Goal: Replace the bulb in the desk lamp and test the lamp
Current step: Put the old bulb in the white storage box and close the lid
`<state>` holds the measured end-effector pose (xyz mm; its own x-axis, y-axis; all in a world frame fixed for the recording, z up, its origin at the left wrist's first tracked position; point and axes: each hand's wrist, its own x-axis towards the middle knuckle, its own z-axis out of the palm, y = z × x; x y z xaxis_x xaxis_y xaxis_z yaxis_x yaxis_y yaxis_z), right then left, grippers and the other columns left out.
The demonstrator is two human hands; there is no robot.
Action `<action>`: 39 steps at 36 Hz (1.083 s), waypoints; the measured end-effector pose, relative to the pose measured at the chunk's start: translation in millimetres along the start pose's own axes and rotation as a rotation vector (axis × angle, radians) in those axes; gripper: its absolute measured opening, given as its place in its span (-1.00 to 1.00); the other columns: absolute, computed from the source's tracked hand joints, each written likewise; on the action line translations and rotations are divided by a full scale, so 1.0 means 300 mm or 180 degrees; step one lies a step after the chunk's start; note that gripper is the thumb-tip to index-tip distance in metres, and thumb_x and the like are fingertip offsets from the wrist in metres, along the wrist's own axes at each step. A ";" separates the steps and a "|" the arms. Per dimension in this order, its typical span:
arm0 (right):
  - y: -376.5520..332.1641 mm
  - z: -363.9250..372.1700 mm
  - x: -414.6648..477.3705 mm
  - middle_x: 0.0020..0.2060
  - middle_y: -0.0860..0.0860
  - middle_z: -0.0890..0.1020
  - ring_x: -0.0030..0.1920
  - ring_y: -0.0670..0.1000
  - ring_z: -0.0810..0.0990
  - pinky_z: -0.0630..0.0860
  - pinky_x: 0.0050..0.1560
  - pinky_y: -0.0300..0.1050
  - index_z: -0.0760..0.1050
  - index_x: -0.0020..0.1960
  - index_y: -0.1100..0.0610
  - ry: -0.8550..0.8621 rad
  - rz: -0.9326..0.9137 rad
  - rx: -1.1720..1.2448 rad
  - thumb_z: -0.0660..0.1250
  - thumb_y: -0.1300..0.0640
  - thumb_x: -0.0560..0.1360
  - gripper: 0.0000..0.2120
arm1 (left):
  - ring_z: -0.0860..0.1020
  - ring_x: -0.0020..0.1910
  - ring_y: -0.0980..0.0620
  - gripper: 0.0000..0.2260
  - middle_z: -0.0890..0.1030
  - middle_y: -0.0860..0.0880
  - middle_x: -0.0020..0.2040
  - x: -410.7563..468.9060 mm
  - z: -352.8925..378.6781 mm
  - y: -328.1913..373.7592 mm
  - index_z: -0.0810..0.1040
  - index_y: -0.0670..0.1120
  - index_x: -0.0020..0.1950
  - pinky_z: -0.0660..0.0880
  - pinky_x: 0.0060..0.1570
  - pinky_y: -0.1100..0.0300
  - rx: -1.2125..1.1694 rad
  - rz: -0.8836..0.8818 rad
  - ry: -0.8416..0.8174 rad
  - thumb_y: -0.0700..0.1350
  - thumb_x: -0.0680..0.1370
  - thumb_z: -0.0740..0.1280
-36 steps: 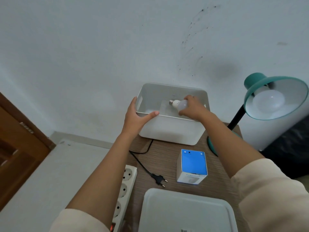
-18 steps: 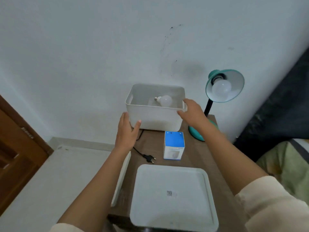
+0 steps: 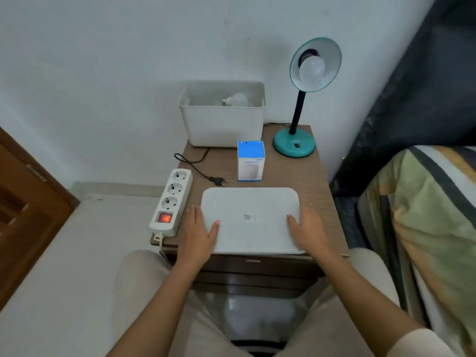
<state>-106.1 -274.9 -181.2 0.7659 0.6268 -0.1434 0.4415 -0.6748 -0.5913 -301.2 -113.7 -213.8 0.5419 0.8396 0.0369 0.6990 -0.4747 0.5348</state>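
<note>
A teal desk lamp [image 3: 294,146] stands at the back right of the small wooden table, with a white bulb [image 3: 311,68] screwed into its shade. A second white bulb [image 3: 237,99] lies inside the white bin [image 3: 221,124] at the back. The lamp's black plug [image 3: 218,180] lies loose on the table, not in the power strip [image 3: 172,199]. A blue and white bulb box [image 3: 251,161] stands mid-table. My left hand [image 3: 199,231] and my right hand [image 3: 307,229] grip the two sides of the white lid [image 3: 251,220] lying at the front.
The power strip's red switch [image 3: 164,217] glows. A wooden door [image 3: 23,210] stands at the left, a bed with a striped cover [image 3: 422,215] at the right. The wall is right behind the table.
My right hand let go of the bulb in the bin. Both hands drew back from the bin to the lid at the front. The view pulled back and down.
</note>
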 end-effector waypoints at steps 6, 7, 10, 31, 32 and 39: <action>0.026 0.059 -0.039 0.50 0.22 0.14 0.52 0.15 0.06 -0.09 0.52 0.01 0.05 0.49 0.30 0.0178 -0.0106 -0.0250 0.11 0.06 0.59 -0.43 | 0.01 0.52 -0.10 -0.34 0.07 -0.21 0.53 -0.005 0.016 -0.006 0.02 -0.26 0.50 -0.06 0.49 0.06 0.0114 -0.0131 -0.0002 0.13 0.58 0.12; 0.026 0.067 -0.039 0.51 0.21 0.12 0.53 0.14 0.04 -0.12 0.52 -0.01 0.03 0.50 0.30 0.0198 -0.0126 -0.0235 0.11 0.07 0.59 -0.43 | -0.02 0.53 -0.09 -0.34 0.04 -0.19 0.54 -0.006 0.020 -0.006 0.00 -0.25 0.50 -0.09 0.49 0.07 0.0116 -0.0171 -0.0020 0.14 0.59 0.11; 0.024 0.084 -0.044 0.51 0.20 0.12 0.53 0.13 0.04 -0.15 0.51 -0.04 0.03 0.50 0.30 0.0280 -0.0120 -0.0151 0.11 0.09 0.59 -0.43 | -0.07 0.53 -0.06 -0.36 -0.01 -0.17 0.55 -0.009 0.029 0.006 -0.05 -0.23 0.51 -0.17 0.48 0.11 0.0055 -0.0255 -0.0036 0.11 0.60 0.09; -0.098 -0.061 -0.044 0.42 0.12 0.36 0.42 0.12 0.32 0.28 0.43 0.11 0.18 0.48 0.18 0.1212 -0.0105 0.1204 0.27 0.13 0.53 -0.43 | 0.16 0.48 0.01 -0.41 0.18 -0.05 0.51 0.048 -0.183 0.185 0.10 -0.10 0.50 0.09 0.41 0.18 -0.1717 -0.0132 0.0190 -0.11 0.55 0.30; -0.127 -0.085 -0.026 0.39 0.12 0.40 0.39 0.11 0.36 0.33 0.40 0.13 0.21 0.47 0.17 0.1266 -0.0231 0.1212 0.27 0.13 0.53 -0.46 | 0.18 0.46 0.01 -0.42 0.21 -0.04 0.50 0.068 -0.213 0.203 0.12 -0.10 0.50 0.11 0.40 0.18 -0.1738 -0.0106 0.0274 -0.11 0.55 0.30; -0.367 -0.226 0.181 0.29 0.11 0.48 0.30 0.11 0.44 0.36 0.34 -0.02 0.30 0.41 0.18 0.1045 -0.0564 0.1386 0.27 0.20 0.50 -0.51 | 0.26 0.42 -0.03 -0.44 0.27 -0.10 0.47 0.278 -0.392 0.263 0.19 -0.16 0.47 0.17 0.31 0.24 -0.1678 -0.0142 0.0523 -0.12 0.53 0.33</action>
<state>-81.3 -193.1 -70.1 0.8333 0.5151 0.2006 0.3965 -0.3040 -0.8662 -255.9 -50.1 -69.2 0.4078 0.9060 0.1131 0.3686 -0.2767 0.8875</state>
